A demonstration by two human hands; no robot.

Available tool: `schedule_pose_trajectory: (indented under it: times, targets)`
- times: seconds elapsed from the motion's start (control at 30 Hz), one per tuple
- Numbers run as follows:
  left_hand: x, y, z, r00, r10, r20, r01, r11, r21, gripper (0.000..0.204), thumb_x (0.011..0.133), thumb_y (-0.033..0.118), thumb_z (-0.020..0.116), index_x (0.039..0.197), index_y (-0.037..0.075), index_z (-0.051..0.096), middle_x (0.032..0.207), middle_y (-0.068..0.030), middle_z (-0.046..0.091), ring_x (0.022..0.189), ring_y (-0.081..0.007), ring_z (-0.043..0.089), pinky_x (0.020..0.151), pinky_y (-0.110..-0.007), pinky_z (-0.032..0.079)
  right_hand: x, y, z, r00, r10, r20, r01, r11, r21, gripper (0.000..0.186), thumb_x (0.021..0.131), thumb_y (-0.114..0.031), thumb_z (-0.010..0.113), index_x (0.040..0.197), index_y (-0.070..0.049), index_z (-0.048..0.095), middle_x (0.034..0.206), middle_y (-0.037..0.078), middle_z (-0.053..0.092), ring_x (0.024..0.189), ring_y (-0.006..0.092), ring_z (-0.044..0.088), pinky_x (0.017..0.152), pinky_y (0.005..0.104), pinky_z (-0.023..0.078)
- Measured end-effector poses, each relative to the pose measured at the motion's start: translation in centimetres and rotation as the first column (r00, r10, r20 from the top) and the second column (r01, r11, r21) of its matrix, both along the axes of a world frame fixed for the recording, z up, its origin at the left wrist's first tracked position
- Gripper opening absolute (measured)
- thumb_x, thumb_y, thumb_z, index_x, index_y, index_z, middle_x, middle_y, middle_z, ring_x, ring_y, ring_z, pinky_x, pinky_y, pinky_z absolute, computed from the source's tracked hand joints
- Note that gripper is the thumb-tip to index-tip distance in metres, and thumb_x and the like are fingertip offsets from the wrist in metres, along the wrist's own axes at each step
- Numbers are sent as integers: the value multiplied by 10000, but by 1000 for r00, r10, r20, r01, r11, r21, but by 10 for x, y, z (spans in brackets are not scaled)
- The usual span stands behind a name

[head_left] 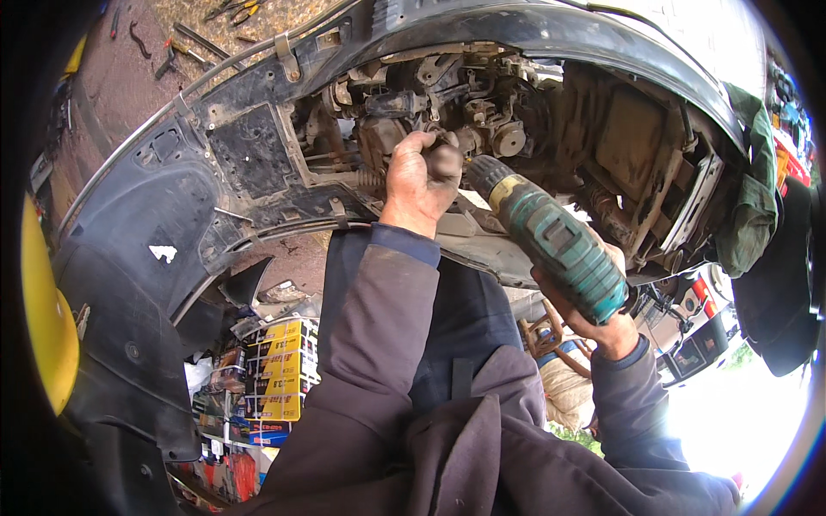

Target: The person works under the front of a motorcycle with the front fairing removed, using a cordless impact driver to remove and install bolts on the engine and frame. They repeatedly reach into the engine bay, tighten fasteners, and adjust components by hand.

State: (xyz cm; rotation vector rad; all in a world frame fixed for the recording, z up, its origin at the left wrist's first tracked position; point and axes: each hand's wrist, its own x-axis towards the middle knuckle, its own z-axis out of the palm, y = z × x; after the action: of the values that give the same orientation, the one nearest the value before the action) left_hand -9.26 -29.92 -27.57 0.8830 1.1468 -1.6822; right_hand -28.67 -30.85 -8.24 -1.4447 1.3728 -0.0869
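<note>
Printed lettering stands on the stacked yellow-and-black cardboard boxes (282,370) bound with pale straps: dark, bold characters and figures run across the yellow faces, repeated from one box to the next. Below them, a blue-and-red cardboard box (271,430) carries lighter printing along its side, too small to make out. On the green, black-nosed power drill (559,241), any marking is too indistinct to read.
</note>
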Motion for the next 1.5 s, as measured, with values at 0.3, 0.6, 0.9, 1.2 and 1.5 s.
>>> schedule_pose_trajectory:
  times: [0.3,0.6,0.9,1.2,1.5]
  targets:
    - [-28,-5,-26,998,44,44,-49,991,128,91,949,81,512,939,66,601,813,-49,650,615,-117,566,489,-209,410,3,-18,-30,996,63,-70,-66,997,-39,376,741,-66,782,1085,11,651,946,107,706,780,251,688,739,316,543]
    - [-30,-3,-32,997,47,53,-52,994,94,82,965,115,515,974,127,595,827,-29,670,641,-93,562,493,-223,382,4,-29,-34,996,70,-59,-75,993,-89,230,800,-91,773,1010,-17,713,895,130,722,769,285,700,700,352,551]
    - [-40,-12,-16,978,-4,208,-30,987,157,100,984,114,502,971,95,600,827,3,655,644,-58,561,488,-168,387,4,-32,-31,995,68,-76,-71,997,-38,232,822,-105,766,1030,-19,711,909,126,726,777,252,703,710,341,549]
    - [-43,-14,-14,971,-6,237,-36,985,172,102,972,125,508,975,90,604,843,5,654,656,-55,560,491,-170,373,3,-40,-31,988,-109,-113,131,969,207,278,830,-106,773,1081,-13,698,952,86,731,838,180,691,751,321,541]
    - [-40,-8,-15,943,-126,307,81,984,156,77,913,76,581,970,61,630,858,-19,673,678,-142,600,531,-266,421,0,-49,-37,992,23,-127,-11,995,96,294,808,-86,778,1081,-8,699,955,99,723,831,208,688,761,325,538]
